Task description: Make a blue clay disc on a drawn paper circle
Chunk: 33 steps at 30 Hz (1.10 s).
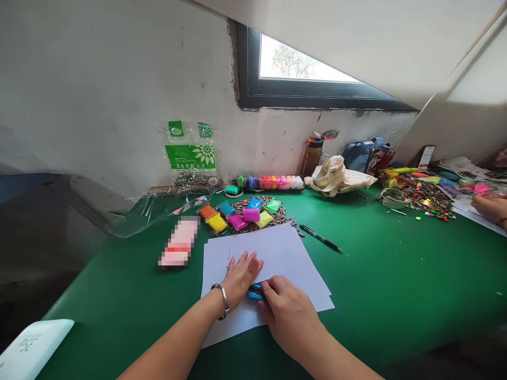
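Note:
White sheets of paper [273,248] lie slightly askew on the green table [396,295]. My left hand [241,274], with a silver bangle at the wrist, rests on the paper with its fingers spread. Close beside it, my right hand [289,311] is closed round a blue utility knife [255,291] with a black slotted part, held low over the sheets. My right hand covers much of the knife, and its blade does not show. A black pen [321,239] lies to the right of the paper.
Colourful clay packets [237,219] sit on a heap of striped seeds [283,214] behind the paper. A pixelated pink object [180,243] lies left, a white device [37,345] front left. Behind stand a bottle [311,157] and a cloth bag [336,177]. Another person's hand [490,207] is far right.

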{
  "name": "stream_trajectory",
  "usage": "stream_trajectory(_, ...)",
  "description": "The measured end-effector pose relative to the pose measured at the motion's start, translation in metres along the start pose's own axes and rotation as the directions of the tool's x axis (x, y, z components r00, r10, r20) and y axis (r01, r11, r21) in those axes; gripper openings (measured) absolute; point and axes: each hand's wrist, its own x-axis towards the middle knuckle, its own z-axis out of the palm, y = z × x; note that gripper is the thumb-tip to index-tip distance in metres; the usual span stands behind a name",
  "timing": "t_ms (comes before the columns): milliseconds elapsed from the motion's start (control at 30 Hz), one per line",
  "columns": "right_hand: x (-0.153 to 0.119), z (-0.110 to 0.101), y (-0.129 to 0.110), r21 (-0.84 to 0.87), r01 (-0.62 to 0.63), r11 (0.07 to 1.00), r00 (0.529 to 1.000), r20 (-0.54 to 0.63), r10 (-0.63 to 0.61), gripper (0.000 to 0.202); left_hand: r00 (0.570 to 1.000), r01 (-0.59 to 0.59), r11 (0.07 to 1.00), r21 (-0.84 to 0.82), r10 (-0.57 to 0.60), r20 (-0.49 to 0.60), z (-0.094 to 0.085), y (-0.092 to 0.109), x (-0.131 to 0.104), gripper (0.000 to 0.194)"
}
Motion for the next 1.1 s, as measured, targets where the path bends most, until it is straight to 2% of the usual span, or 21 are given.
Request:
stream_trajectory(233,0.01,0.007,-0.013,-0.019,0.018,1.0,1.0,0.006,-0.018,0.015,0.999,0.002,0.998,-0.057,0.0,0.034,-0.006,-0.002,0.002,0.08)
stream_trajectory(367,0.01,0.009,-0.02,-0.014,0.046,0.999,0.999,-0.001,-0.046,0.018,0.997,-0.044,0.998,-0.055,0.047,0.054,-0.007,-0.004,0.002,0.077)
stream_trajectory(500,0.001,0.001,-0.023,0.053,0.147,0.988,0.986,0.071,-0.15,0.02,0.998,-0.015,0.998,-0.059,0.018,0.055,-0.01,-0.001,0.001,0.078)
stream_trajectory(567,-0.005,-0.01,-0.016,0.076,0.163,0.984,0.979,0.114,-0.171,0.02,0.998,-0.002,0.996,-0.091,0.008,0.059,-0.014,0.001,-0.001,0.078)
stream_trajectory(667,-0.018,-0.03,0.012,0.098,0.139,0.985,0.977,0.15,-0.153,0.019,0.999,-0.022,0.995,-0.099,0.025,0.025,-0.02,0.0,-0.004,0.072)
stream_trajectory(733,-0.029,-0.04,0.041,0.108,0.055,0.993,0.989,0.134,-0.069,0.024,0.999,-0.035,0.998,-0.052,0.033,-0.04,-0.021,-0.004,-0.006,0.063)
stream_trajectory(800,-0.039,-0.046,0.072,0.052,-0.041,0.998,0.997,0.071,0.038,0.028,0.991,-0.046,0.999,0.022,0.048,-0.124,-0.018,-0.008,-0.009,0.053)
stream_trajectory(900,-0.047,-0.046,0.115,-0.127,-0.269,0.955,0.962,-0.075,0.261,0.035,0.967,-0.106,0.977,0.186,0.145,-0.211,-0.008,-0.014,-0.014,0.045)
stream_trajectory(967,-0.046,-0.041,0.134,-0.205,-0.361,0.91,0.931,-0.126,0.342,0.035,0.949,-0.149,0.937,0.316,0.226,-0.222,-0.002,-0.015,-0.017,0.044)
stream_trajectory(1100,-0.036,-0.032,0.15,-0.292,-0.375,0.88,0.924,-0.187,0.333,0.032,0.957,-0.111,0.89,0.443,0.215,-0.192,0.002,-0.016,-0.021,0.048)
